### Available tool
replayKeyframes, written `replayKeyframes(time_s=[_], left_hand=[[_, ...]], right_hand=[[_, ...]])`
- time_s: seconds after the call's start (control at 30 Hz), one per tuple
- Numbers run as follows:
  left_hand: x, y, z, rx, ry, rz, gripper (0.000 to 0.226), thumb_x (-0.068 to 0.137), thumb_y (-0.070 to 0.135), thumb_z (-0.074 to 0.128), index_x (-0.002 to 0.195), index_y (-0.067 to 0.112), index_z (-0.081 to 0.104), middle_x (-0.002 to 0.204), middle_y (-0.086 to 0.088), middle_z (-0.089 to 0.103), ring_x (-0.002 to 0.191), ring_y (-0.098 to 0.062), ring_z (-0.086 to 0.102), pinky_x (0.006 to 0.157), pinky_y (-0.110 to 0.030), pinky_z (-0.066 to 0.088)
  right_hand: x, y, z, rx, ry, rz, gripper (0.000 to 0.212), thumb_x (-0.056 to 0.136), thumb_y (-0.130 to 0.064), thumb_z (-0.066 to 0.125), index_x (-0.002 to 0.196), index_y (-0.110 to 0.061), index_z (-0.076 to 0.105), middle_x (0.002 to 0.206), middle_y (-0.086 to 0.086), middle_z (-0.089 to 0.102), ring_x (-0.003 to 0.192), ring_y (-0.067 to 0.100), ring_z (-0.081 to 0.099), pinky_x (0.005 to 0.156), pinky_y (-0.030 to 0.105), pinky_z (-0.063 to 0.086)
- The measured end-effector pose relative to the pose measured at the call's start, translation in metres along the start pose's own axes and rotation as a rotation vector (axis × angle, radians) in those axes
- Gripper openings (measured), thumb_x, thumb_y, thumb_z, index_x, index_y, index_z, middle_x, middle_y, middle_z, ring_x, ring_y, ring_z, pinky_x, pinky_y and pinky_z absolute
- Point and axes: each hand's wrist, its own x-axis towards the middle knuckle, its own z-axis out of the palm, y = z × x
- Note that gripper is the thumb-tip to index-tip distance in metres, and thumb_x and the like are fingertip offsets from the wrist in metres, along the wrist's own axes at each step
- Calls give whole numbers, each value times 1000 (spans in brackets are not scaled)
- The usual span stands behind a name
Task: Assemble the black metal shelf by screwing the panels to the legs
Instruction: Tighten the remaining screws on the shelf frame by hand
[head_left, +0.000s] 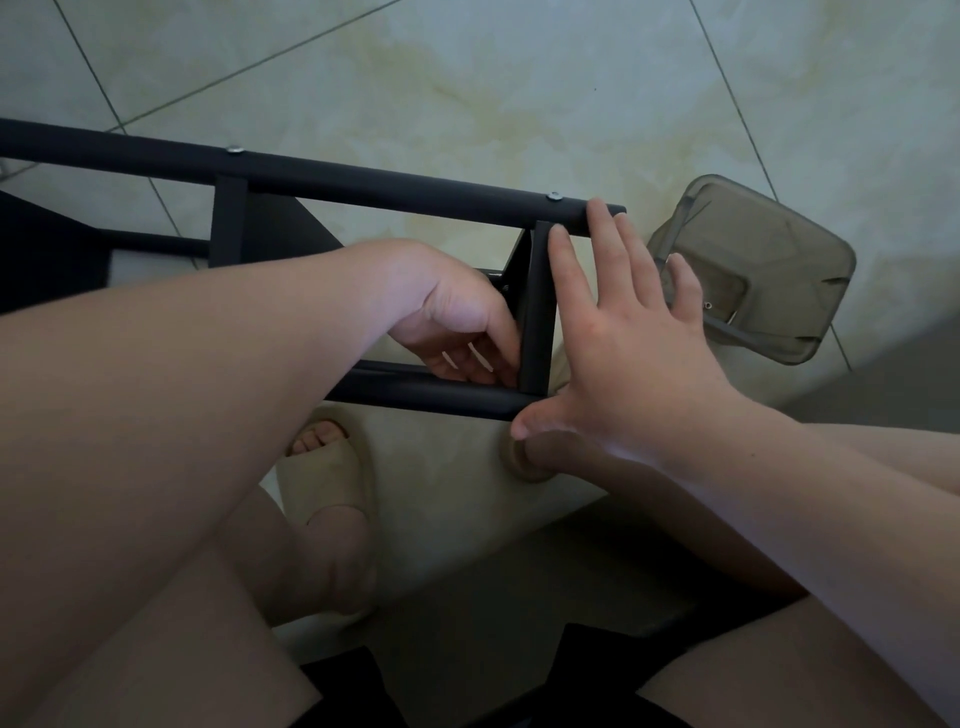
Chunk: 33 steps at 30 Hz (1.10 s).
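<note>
The black metal shelf lies on its side across the tiled floor. Its far leg (395, 184) runs left to right with two silver screw heads (555, 196) showing. A near leg (431, 397) runs parallel below it. A black panel edge (537, 312) joins the two legs at the right end. My left hand (457, 322) reaches inside the frame, fingers curled against the inner side of that panel. My right hand (628, 332) is spread flat on the panel's outer side, fingertips on the far leg, thumb by the near leg's end.
A translucent grey plastic container (753, 270) holding small hardware sits on the floor just right of the shelf's end. A foot in a beige slipper (327, 467) rests under the near leg. A second panel (228, 223) joins the legs further left.
</note>
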Motion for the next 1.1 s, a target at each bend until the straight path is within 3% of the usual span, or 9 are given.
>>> replayKeyframes(time_s=[0.17,0.33,0.5,0.63,0.8,0.97,1.1], left_hand=[[5,1,4,38,47,23,7,91,8,65,89,14,68,70,2,67,68,-11,59,67,-23,49],[1,3,0,-24,-21,2,12,91,6,61,101,9,69,87,-4,66,77,-14,61,74,-27,49],[4,0,3,33,44,-16,5,91,14,66,95,12,70,77,1,70,72,-13,63,72,-27,50],[3,4,1,27,25,-14,6,91,7,64,93,11,68,71,1,68,70,-12,60,70,-24,50],[2,3,1,-45,-16,24,18,91,6,62,108,9,67,90,-4,67,77,-13,62,74,-26,49],[5,1,3,54,51,10,4,91,13,67,94,13,70,73,3,69,68,-11,63,67,-25,50],[4,4,2,25,40,-3,8,91,9,65,99,11,68,75,1,67,68,-11,61,67,-24,51]], right_hand=[[0,-1,-2,6,-19,7,156,54,-82,76,158,-17,-19,164,12,-29,153,29,-25,123,60,-3],[0,-1,-3,16,-23,8,156,54,-80,78,158,-17,-19,163,12,-30,153,29,-25,122,60,-4],[0,-2,-2,28,-29,5,156,54,-80,78,158,-17,-19,163,11,-31,152,29,-27,122,61,-4],[0,-2,-2,28,-25,7,156,53,-79,79,158,-17,-19,163,11,-30,152,28,-26,122,61,-4],[1,-2,-2,26,-25,6,156,54,-79,79,158,-17,-19,163,12,-31,152,29,-26,123,61,-2],[0,-2,-2,25,-21,3,156,54,-79,79,158,-16,-18,163,12,-30,153,30,-25,122,62,-1],[0,-3,-2,29,-22,6,156,53,-78,79,159,-16,-17,164,13,-30,153,30,-25,123,61,-1]])
